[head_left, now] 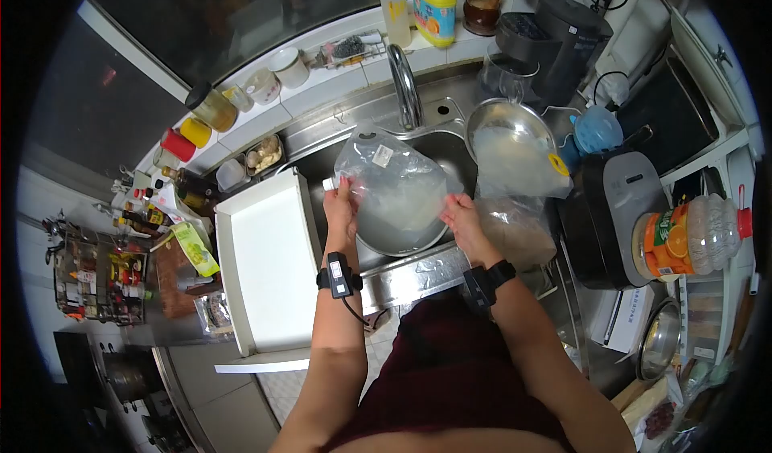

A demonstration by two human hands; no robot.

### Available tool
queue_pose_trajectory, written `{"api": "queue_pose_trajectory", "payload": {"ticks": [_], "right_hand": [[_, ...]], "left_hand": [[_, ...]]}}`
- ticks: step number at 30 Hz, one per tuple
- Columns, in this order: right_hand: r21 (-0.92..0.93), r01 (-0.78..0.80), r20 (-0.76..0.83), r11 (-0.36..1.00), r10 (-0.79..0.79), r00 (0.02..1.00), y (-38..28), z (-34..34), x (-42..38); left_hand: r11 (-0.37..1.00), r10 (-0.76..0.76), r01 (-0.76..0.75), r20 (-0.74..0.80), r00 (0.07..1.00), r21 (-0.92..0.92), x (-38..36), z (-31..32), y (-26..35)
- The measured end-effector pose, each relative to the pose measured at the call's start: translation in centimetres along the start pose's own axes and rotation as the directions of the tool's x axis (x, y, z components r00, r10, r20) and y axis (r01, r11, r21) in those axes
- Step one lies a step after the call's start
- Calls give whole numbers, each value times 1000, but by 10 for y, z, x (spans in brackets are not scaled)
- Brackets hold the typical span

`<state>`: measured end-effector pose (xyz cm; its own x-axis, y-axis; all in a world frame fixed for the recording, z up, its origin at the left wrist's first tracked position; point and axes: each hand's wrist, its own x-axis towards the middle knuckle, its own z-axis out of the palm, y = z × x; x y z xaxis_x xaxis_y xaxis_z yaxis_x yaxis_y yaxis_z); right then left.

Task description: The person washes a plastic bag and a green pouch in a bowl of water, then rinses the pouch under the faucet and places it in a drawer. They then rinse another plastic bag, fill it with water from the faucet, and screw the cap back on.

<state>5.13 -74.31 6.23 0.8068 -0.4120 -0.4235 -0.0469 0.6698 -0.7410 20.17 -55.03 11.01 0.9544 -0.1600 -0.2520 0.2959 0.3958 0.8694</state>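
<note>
Over the sink I hold a clear plastic bag with a small white label, spread flat between both hands. My left hand pinches its left side, near a small white piece whose kind I cannot make out. My right hand grips its lower right corner. Beneath the bag sits a round metal basin with cloudy contents, partly seen through the plastic. To the right, another clear bag lies over a metal bowl.
A white drawer lies across the sink's left side. The faucet rises behind the basin. On the right stand a black appliance and a large plastic bottle. Several jars and bottles line the windowsill.
</note>
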Motion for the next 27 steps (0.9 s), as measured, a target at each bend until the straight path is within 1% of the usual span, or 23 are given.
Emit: {"api": "queue_pose_trajectory", "payload": {"ticks": [1, 4, 7, 10, 13, 16, 19, 22, 25, 27], "right_hand": [[-13, 29, 7, 999, -29, 1000, 0, -3, -2], [49, 14, -34, 999, -12, 999, -1, -9, -4], [-42, 123, -108, 992, -126, 986, -2, -2, -7], [-104, 237, -165, 966, -252, 954, -8, 10, -14], [-256, 223, -219, 941, -281, 935, -17, 14, -21], [-375, 266, -212, 888, -362, 908, -5, -11, -8], [-469, 267, -201, 842, -397, 896, 0, -23, -7], [-375, 246, -180, 894, -330, 927, -5, -20, -16], [-287, 244, -195, 927, -306, 932, -12, -8, -25], [-372, 240, -189, 897, -326, 926, -10, -15, -20]], "left_hand": [[1000, -2, 3, 8, 1000, -28, -4, 0, -4], [999, 5, -4, 5, 1000, -49, -11, 10, -5], [994, -14, 13, -3, 1000, -109, -14, 15, -5], [975, -47, 41, -24, 999, -219, 0, -3, -30], [909, -92, 83, -4, 996, -408, -4, -1, -47], [806, -201, 189, 41, 979, -561, -3, -8, -66], [789, -244, 231, 55, 968, -570, 0, -16, -77], [746, -310, 262, 29, 950, -612, 9, -22, -85], [717, -294, 272, 76, 953, -642, 11, -21, -87], [700, -288, 276, 93, 953, -658, 6, -18, -85]]}}
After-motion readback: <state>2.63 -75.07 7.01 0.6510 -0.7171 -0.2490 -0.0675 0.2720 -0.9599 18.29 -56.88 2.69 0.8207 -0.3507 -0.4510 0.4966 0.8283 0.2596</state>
